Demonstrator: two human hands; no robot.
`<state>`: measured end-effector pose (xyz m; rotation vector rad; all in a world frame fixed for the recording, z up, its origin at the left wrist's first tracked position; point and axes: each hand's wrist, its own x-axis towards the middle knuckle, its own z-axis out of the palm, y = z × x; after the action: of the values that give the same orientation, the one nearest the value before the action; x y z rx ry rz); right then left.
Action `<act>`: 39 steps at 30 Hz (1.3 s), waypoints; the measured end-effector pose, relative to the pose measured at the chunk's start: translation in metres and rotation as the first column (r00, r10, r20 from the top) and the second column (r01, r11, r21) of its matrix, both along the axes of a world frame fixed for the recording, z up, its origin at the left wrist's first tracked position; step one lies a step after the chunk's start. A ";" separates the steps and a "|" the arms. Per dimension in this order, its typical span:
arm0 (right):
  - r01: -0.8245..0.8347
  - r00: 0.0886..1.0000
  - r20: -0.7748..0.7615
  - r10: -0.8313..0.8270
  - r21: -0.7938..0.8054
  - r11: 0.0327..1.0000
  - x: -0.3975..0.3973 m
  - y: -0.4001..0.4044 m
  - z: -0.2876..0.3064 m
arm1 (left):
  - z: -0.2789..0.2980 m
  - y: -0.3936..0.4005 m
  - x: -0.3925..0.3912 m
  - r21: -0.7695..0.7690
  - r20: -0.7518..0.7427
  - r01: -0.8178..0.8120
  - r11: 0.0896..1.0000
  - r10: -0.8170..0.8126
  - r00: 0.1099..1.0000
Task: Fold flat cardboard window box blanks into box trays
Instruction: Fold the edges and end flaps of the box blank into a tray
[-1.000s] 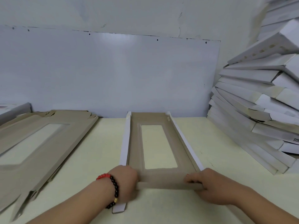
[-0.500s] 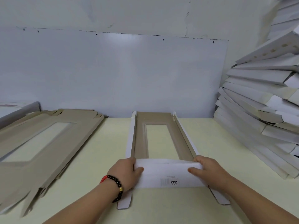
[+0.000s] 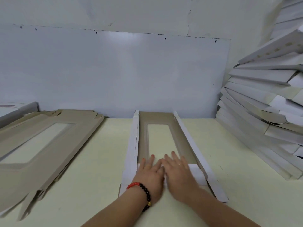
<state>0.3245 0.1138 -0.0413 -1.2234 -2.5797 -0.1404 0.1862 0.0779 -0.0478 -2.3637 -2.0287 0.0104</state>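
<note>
Both hands flat on the folded end flap.
Left hand [image 3: 151, 173] and right hand [image 3: 178, 172] press the box blank [image 3: 164, 140] with fingers straight, gripping nothing, on the bench [image 3: 98, 161].

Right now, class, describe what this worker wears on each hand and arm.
Both forearms are bare, with no sleeves in view. The left hand has a bead bracelet at the wrist, part red and part black with a gold bead. The right hand wears a thin ring.

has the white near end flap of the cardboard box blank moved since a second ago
Yes. The white end flap has been folded up and over, away from the person toward the blank's window opening, now pressed flat under both hands.
</note>
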 end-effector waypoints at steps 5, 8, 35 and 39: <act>-0.129 0.991 -0.003 0.134 -0.272 0.954 0.002 0.004 -0.013 | -0.001 -0.004 -0.008 -0.115 -0.113 -0.030 0.993 0.017 0.993; -0.021 0.981 0.181 0.072 -0.270 0.963 0.024 0.013 -0.016 | 0.002 -0.010 -0.021 -0.139 -0.219 -0.117 0.983 0.085 0.972; -0.036 0.784 -0.385 -0.487 -0.811 0.583 0.079 0.049 0.031 | 0.037 -0.005 -0.056 -0.220 0.316 -0.235 0.947 0.297 0.901; -0.097 0.865 -0.373 -0.336 -0.781 0.617 0.081 0.034 0.044 | 0.049 -0.016 -0.045 -0.125 0.149 -0.165 0.978 0.182 0.972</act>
<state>0.4056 0.1477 0.0029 -1.4310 -2.0808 1.2590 0.1410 0.0620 0.0010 -2.3089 -2.3640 -0.0649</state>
